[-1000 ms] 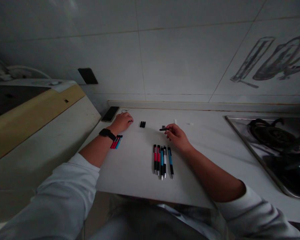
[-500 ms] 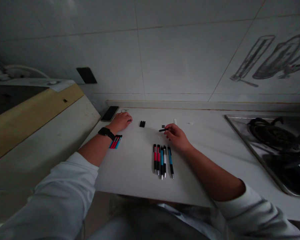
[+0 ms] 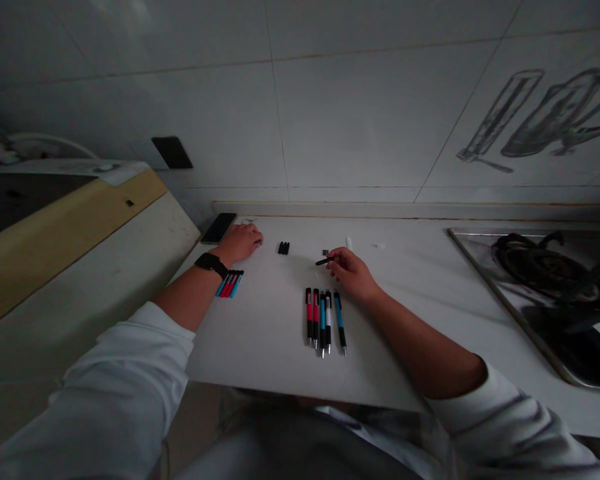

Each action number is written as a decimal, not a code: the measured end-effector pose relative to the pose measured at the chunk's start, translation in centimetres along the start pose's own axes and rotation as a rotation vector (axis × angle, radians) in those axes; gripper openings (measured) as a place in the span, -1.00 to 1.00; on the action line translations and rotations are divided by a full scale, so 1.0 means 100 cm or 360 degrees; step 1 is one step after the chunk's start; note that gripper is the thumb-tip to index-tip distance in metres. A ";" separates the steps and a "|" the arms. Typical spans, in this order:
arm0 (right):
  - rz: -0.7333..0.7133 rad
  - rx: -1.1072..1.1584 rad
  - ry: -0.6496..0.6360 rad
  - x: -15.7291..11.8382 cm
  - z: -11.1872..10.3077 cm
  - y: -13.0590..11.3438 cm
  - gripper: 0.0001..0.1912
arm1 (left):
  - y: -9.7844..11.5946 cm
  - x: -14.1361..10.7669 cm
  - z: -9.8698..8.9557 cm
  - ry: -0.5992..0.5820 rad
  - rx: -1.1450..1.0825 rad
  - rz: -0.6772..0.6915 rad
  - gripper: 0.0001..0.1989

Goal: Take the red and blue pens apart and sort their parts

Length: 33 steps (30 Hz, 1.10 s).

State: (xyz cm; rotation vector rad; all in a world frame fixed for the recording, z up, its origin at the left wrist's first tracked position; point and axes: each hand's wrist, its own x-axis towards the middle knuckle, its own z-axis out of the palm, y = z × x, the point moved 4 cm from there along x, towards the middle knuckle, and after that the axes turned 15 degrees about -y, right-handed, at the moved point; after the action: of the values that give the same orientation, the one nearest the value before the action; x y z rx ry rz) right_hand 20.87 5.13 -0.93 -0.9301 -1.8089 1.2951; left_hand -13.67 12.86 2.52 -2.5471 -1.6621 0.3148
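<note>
My right hand [image 3: 349, 268] pinches a short black pen part [image 3: 323, 261] just above the counter, pointing left. My left hand [image 3: 243, 242] rests on the counter at the left, its fingers curled down on small dark bits too tiny to make out. Several black pen grips [image 3: 284, 248] stand together between the hands. Below my right hand lie assembled pens: a red pen [image 3: 309, 317], another red one, a blue pen [image 3: 323, 323], a white pen [image 3: 329, 321] and, slightly apart, a blue pen [image 3: 340, 322]. Red and blue pen barrels [image 3: 230, 283] lie beside my left wrist.
A phone [image 3: 219, 228] lies behind my left hand. Small grey pieces [image 3: 325, 252], a white strip [image 3: 349, 243] and tiny clear pieces [image 3: 379, 246] lie near the back. A gas stove [image 3: 535, 293] sits at right, and a pale box-like unit [image 3: 130, 247] at left.
The black part in my right hand has tilted a little, its left end dipping slightly. My left hand stays where it was, and the view has shifted very slightly.
</note>
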 end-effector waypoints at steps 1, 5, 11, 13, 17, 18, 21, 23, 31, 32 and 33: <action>0.0008 -0.0003 0.0001 0.000 0.000 0.000 -0.75 | 0.000 0.001 0.000 -0.0001 0.0008 0.0009 -0.78; 0.0011 -0.0002 -0.0005 0.000 0.001 0.001 -0.75 | 0.002 0.003 -0.001 0.0014 0.0016 0.0040 -0.76; -0.0018 -0.0032 -0.0018 0.000 0.001 0.002 -0.77 | 0.002 0.007 0.000 -0.0026 0.0063 0.0035 -0.76; -0.0019 -0.0034 -0.0034 0.000 0.001 0.001 -0.76 | 0.002 0.007 0.000 -0.0027 0.0058 0.0032 -0.78; -0.0015 -0.0009 -0.0043 0.000 0.001 0.001 -0.76 | 0.004 0.005 -0.003 -0.0028 0.0043 0.0040 -0.79; -0.0015 -0.0004 -0.0041 0.000 0.001 0.001 -0.76 | 0.005 0.005 -0.004 -0.0027 0.0044 0.0043 -0.79; -0.0008 -0.0002 -0.0043 0.000 0.001 0.001 -0.76 | 0.007 0.003 -0.007 -0.0013 0.0091 0.0057 -0.80; -0.0003 -0.0008 -0.0044 0.000 0.001 0.002 -0.76 | 0.008 0.002 -0.009 -0.0009 0.0139 0.0074 -0.79; -0.0021 -0.0050 -0.0050 -0.001 0.001 -0.001 -0.76 | 0.011 -0.001 -0.016 -0.0013 0.0177 0.0121 -0.77; -0.0022 -0.0051 -0.0048 -0.001 0.001 -0.001 -0.76 | 0.012 -0.002 -0.016 -0.0016 0.0182 0.0121 -0.77; -0.0025 -0.0054 -0.0049 -0.001 0.001 -0.001 -0.76 | 0.012 -0.002 -0.017 -0.0020 0.0190 0.0123 -0.76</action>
State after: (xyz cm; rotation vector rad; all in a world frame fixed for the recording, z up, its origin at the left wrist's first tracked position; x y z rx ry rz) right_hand 20.79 4.97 -0.83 -0.9167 -1.8635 1.2795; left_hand -12.34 12.28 3.95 -2.5303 -1.5026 0.4230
